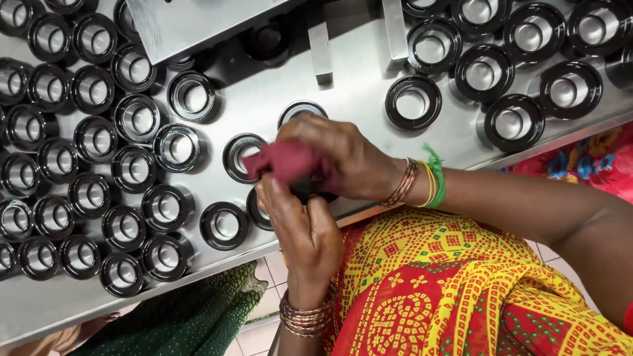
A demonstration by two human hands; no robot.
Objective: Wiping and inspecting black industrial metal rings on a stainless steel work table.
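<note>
Fingers [300, 211] and red cloth [287, 161] hide most of a dark ring [310, 191].

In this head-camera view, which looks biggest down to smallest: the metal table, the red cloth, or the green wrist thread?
1. Metal table, by far the largest.
2. Red cloth, bunched between the hands.
3. Green wrist thread, smallest.
All lie at similar distance, so the order seems safe.

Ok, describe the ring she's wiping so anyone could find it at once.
Start at the steel table covered in black rings. At its near edge, both hands meet around a dark red cloth. The ring being wiped sits under that cloth, mostly hidden; it alone is held in fingers rather than resting on the table.
</note>
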